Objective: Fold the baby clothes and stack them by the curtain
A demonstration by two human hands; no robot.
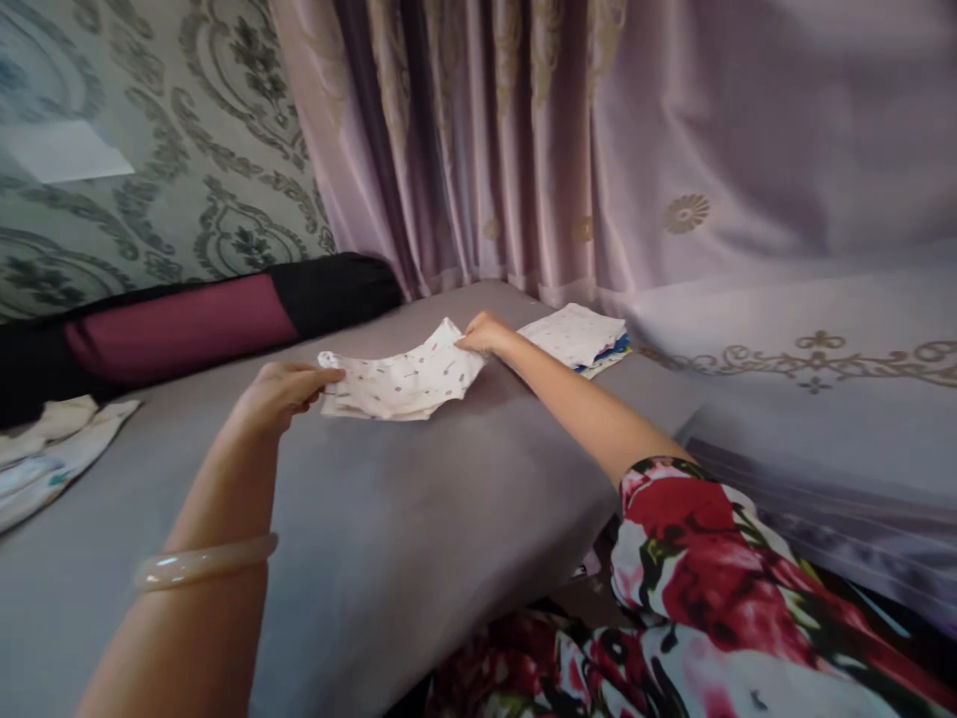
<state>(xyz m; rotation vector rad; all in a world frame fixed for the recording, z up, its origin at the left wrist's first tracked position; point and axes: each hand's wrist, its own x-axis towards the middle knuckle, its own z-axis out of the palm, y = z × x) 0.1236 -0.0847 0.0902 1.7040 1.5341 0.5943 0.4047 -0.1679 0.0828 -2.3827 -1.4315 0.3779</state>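
A white cloth (404, 381) with a small scattered print is stretched between my two hands, just over the grey bed surface. Its middle sags a little, and its lower edge looks layered, as if folded. My left hand (288, 387) pinches the left end between thumb and fingers. At the upper right corner, my right hand (484, 334) grips the fabric with closed fingers. Just beyond my right hand lies a stack of folded cloths (574, 336), white on top with blue and yellowish edges below. Whether the held cloth touches the bed, I cannot tell.
The grey sheet (419, 519) covers the bed, whose near edge drops off at lower right. More light cloths (60, 459) lie at the left. A long black and maroon bolster (186, 327) runs along the wall. Pinkish curtains (478, 140) hang behind.
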